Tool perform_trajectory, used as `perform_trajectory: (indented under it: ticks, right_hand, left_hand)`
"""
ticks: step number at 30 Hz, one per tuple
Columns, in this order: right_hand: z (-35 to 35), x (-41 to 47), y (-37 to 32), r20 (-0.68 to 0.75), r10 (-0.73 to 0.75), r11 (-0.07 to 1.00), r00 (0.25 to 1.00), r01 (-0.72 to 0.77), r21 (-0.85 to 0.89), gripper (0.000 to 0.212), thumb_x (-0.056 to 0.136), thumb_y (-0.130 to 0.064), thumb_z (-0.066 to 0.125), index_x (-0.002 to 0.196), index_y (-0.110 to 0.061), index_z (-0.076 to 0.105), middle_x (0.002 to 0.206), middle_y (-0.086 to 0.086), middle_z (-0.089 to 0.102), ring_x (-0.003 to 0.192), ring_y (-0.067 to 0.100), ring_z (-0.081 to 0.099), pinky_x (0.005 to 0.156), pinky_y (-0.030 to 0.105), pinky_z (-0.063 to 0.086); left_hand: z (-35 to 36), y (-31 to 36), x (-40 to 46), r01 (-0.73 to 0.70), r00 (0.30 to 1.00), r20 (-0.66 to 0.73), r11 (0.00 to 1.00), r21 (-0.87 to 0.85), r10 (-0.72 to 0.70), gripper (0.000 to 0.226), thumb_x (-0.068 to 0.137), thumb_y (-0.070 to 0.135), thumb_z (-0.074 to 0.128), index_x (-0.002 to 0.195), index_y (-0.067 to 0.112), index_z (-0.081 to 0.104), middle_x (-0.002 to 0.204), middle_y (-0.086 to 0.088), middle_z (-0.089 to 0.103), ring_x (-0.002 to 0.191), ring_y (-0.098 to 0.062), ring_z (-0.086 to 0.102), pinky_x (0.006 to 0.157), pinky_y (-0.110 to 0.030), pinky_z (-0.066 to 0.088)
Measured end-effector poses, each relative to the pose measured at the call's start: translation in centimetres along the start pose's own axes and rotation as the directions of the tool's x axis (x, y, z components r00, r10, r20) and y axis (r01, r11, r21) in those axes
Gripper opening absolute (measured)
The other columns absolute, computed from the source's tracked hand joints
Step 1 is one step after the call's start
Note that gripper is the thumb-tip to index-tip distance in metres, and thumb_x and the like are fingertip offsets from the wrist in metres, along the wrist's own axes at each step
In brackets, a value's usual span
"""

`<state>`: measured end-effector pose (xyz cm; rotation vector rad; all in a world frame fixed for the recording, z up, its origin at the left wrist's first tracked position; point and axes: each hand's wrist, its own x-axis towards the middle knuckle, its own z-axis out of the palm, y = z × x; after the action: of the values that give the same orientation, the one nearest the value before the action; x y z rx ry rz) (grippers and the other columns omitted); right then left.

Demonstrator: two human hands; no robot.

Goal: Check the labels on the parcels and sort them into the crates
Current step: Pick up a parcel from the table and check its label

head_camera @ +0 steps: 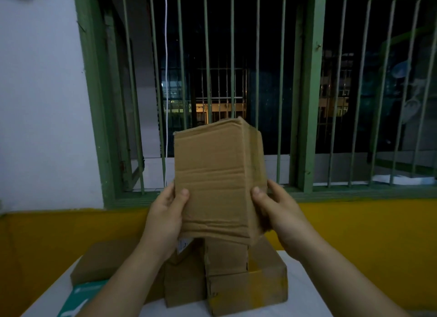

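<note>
I hold a plain brown cardboard parcel (216,179) upright in front of me, lifted above the table. My left hand (165,217) grips its lower left edge, thumb on the facing side. My right hand (277,212) grips the lower right corner, thumb on the front. The side turned to me is bare cardboard with creases and no label. Beneath it several more brown parcels (246,286) are stacked on the white table (300,290); one (186,248) shows part of a white label.
A flat brown box (101,262) and a teal and white packet (80,297) lie at the table's left. A yellow wall band runs behind the table. Above it is a green-framed barred window (260,80), dark outside. No crate is in view.
</note>
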<state>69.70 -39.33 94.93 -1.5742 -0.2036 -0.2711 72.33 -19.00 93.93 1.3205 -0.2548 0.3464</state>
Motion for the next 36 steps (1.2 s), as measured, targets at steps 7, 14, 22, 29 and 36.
perform_trajectory:
  ticks: [7,14,22,29,36]
  right_hand:
    - [0.7,-0.4,0.7,-0.018,-0.178,0.983,0.984,0.176,-0.054,0.021,0.091,-0.026,0.062,0.105,-0.042,0.062,0.097,-0.018,0.072,0.091,0.004,0.068,0.079,0.032,0.057]
    - [1.5,-0.4,0.7,-0.038,-0.288,0.955,0.957,0.284,-0.085,0.030,0.095,-0.020,0.057,0.105,-0.049,0.059,0.104,-0.018,0.070,0.097,-0.001,0.065,0.085,0.029,0.055]
    - [1.5,-0.3,0.6,-0.039,-0.297,0.947,0.954,0.289,-0.140,0.034,0.095,-0.028,0.056,0.128,-0.035,0.057,0.120,-0.009,0.064,0.109,0.007,0.061,0.094,0.040,0.053]
    - [1.3,0.0,0.6,-0.103,-0.303,0.946,0.947,0.286,-0.149,0.029,0.101,-0.034,0.043,0.126,-0.040,0.056,0.126,-0.009,0.061,0.119,0.009,0.056,0.101,0.044,0.048]
    - [0.9,-0.2,-0.4,-0.035,-0.047,0.998,0.998,0.045,-0.048,0.097,0.064,-0.063,0.056,0.151,-0.034,0.024,0.145,-0.009,0.041,0.105,0.004,0.049,0.078,0.023,0.046]
  left_hand:
    - [1.1,0.6,-0.4,-0.170,0.981,-0.039,0.936,0.310,0.191,0.020,0.095,0.016,0.055,0.101,0.035,0.061,0.127,0.004,0.047,0.114,-0.008,0.049,0.100,-0.023,0.041]
    - [1.8,0.9,-0.9,-0.114,0.986,0.137,0.985,0.128,0.096,0.035,0.094,0.021,0.053,0.127,0.032,0.054,0.105,0.005,0.070,0.089,-0.005,0.069,0.064,-0.016,0.054]
    - [1.7,0.8,-0.7,-0.056,0.994,0.094,0.996,0.069,0.049,0.034,0.099,0.020,0.044,0.131,0.025,0.055,0.107,0.003,0.070,0.087,-0.006,0.070,0.062,-0.017,0.055]
    - [1.7,0.8,-0.6,0.011,0.999,0.036,0.999,0.041,-0.013,0.037,0.104,0.036,0.030,0.123,0.029,0.061,0.108,0.007,0.071,0.098,-0.004,0.066,0.084,-0.025,0.055]
    - [1.0,0.7,-0.9,0.015,0.994,0.109,1.000,-0.024,-0.012,0.039,0.095,0.044,0.036,0.120,0.027,0.060,0.100,0.002,0.074,0.092,-0.013,0.070,0.069,-0.030,0.057]
